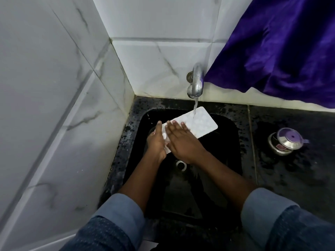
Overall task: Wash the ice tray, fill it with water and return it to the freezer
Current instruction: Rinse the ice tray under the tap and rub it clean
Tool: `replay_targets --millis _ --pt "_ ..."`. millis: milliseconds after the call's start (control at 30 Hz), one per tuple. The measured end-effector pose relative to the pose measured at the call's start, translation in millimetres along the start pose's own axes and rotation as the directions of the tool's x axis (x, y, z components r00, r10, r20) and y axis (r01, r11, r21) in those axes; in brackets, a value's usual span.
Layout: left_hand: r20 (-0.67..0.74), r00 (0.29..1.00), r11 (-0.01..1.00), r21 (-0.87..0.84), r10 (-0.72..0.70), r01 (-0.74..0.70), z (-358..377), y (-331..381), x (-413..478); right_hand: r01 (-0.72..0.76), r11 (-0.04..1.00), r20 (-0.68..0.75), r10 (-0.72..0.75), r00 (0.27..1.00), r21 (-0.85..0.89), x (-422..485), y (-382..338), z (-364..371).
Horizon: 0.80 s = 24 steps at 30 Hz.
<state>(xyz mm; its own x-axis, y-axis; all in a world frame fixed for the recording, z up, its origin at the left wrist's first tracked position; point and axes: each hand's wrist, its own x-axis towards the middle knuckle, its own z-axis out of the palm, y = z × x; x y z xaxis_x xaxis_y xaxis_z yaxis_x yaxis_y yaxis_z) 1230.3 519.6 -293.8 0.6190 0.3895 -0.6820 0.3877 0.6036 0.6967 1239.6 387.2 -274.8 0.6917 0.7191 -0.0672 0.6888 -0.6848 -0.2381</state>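
Rinsing the ice tray under the tap
My left hand grips its near end over the sink; my right hand lies flat on it, fingers straight. I would rub each cell and slide the tray through the stream. It is white, thin, with small round cells.

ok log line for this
phase: wash | white plastic ice tray: under running metal tap | left hand: grips tray | right hand: flat on tray
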Motion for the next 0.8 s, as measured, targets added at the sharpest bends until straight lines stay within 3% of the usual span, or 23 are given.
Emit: replay_targets --millis 67,100,200,267,333,400,500,567,600,667,733,800 --pt "-0.012 1.000 1.000 -0.007 0.018 -0.018 -7.9 -2.6 -1.2 0.070 0.998 0.033 -0.069 0.997 -0.004 2.5 8.1 0.7" --pt "-0.030 0.999 1.000 0.009 0.029 -0.029 -10.4 -3.1 -2.0 0.036 0.999 0.040 -0.036 0.999 0.000 5.3 15.9 -0.6" --pt "-0.065 0.997 0.997 0.068 0.036 -0.032 -14.9 -8.8 -6.4 -0.241 0.970 0.069 0.238 0.969 0.032 10.6 44.7 -5.7" --pt "-0.064 0.997 0.998 0.054 0.031 -0.028 -14.8 -13.8 -11.3 -0.431 0.902 0.093 0.427 0.900 0.035 12.5 55.8 -9.8" --pt "-0.084 0.996 0.998 0.060 0.043 -0.038 -12.1 -16.8 -13.7 -0.526 0.849 0.076 0.521 0.850 0.054 14.5 51.3 -9.1" --pt "-0.095 0.994 0.997 0.062 0.048 -0.042 -8.7 -17.3 -15.7 -0.474 0.874 0.081 0.467 0.880 0.110 13.7 34.5 -6.7" --pt "-0.108 0.993 0.999 0.009 0.053 -0.052 -8.9 -9.8 -16.9 -0.142 0.985 0.060 0.137 0.989 0.101 -1.4 7.4 5.7" --pt "-0.104 0.993 0.998 -0.028 0.049 -0.053 -15.3 -6.3 -17.1 0.021 0.998 0.054 -0.024 0.998 0.052 -10.7 12.6 7.6" --pt "-0.110 0.992 0.998 -0.022 0.060 -0.063 -19.0 -5.0 -18.5 0.018 0.999 0.044 -0.020 0.999 0.041 -11.1 20.9 6.7" --pt "-0.131 0.987 0.995 0.011 0.097 -0.096 -22.3 -2.4 -23.2 -0.166 0.984 0.050 0.163 0.985 0.066 -9.8 38.5 3.9" --pt "-0.131 0.983 0.992 0.034 0.128 -0.125 -21.5 -0.6 -29.5 -0.421 0.894 0.104 0.409 0.907 0.151 -8.1 48.3 1.3" --pt "-0.118 0.976 0.983 0.044 0.185 -0.181 -13.8 2.2 -38.9 -0.540 0.792 0.164 0.515 0.841 0.285 -7.1 40.4 2.5"
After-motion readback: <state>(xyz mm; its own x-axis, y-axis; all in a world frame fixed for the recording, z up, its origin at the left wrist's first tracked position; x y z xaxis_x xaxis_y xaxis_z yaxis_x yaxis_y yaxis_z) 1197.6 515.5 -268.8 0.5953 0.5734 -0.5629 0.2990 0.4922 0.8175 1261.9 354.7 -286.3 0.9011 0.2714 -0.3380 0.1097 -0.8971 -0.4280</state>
